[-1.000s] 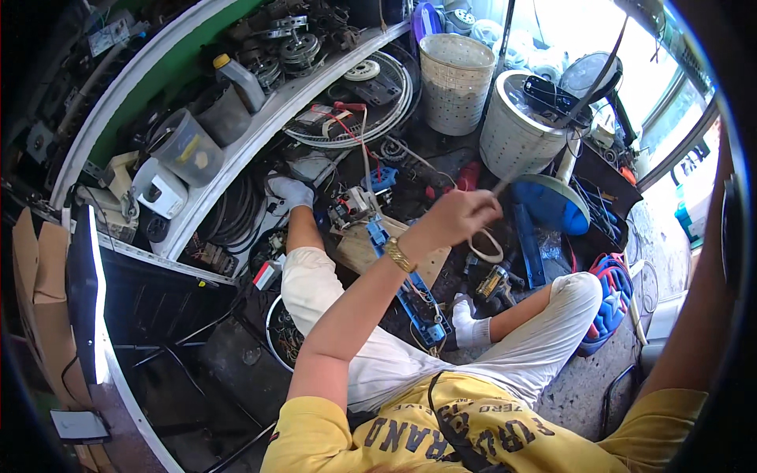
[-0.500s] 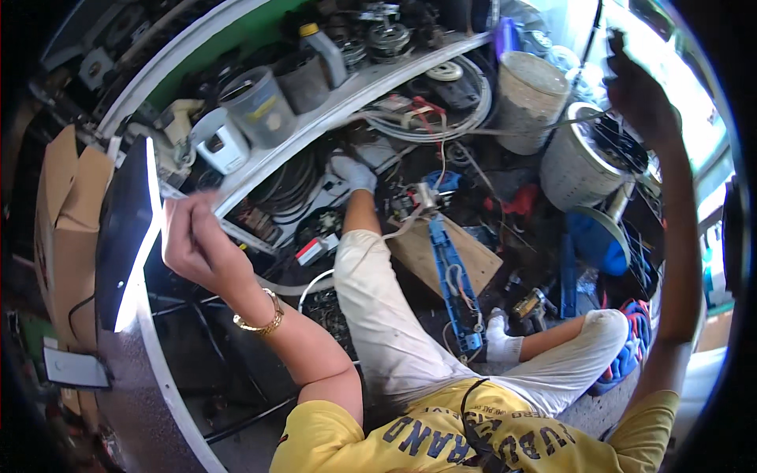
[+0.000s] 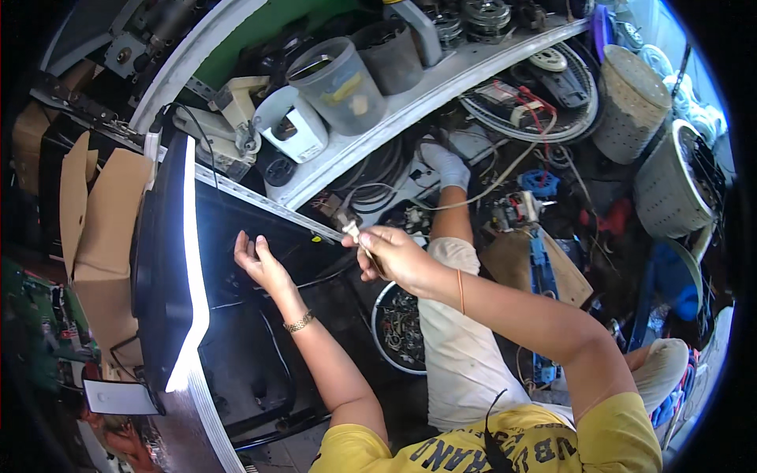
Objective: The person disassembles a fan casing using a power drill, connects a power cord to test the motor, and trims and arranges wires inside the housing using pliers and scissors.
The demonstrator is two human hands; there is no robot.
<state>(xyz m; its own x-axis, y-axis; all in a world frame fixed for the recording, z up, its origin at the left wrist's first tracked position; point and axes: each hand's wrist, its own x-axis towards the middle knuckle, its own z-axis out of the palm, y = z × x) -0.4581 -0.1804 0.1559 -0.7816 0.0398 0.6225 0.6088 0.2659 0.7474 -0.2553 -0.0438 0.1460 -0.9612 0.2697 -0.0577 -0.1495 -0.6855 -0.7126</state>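
My right hand (image 3: 398, 256) is closed around a small pale plug-like piece (image 3: 350, 230), held up in front of the shelf. A thin white cable (image 3: 493, 191) curves from the right toward that hand; where it joins the piece is hard to make out. My left hand (image 3: 264, 264), with a gold band at the wrist, hangs palm up with fingers apart and nothing in it. It is near a dark panel with a bright white edge (image 3: 193, 236). Below my right forearm stands a round white-rimmed basin (image 3: 376, 314) of small metal parts.
A white shelf (image 3: 331, 169) carries a clear tub (image 3: 339, 87) and a white cut container (image 3: 293, 130). On the floor lie a long blue frame (image 3: 542, 272) and a wooden board (image 3: 569, 276). Perforated buckets (image 3: 631, 102) stand at the right; cardboard (image 3: 106, 221) at the left.
My right hand has come from the far right to the middle, and the once-stretched cable now hangs slack. My left hand has moved right and its fingers have spread. The view has shifted left.
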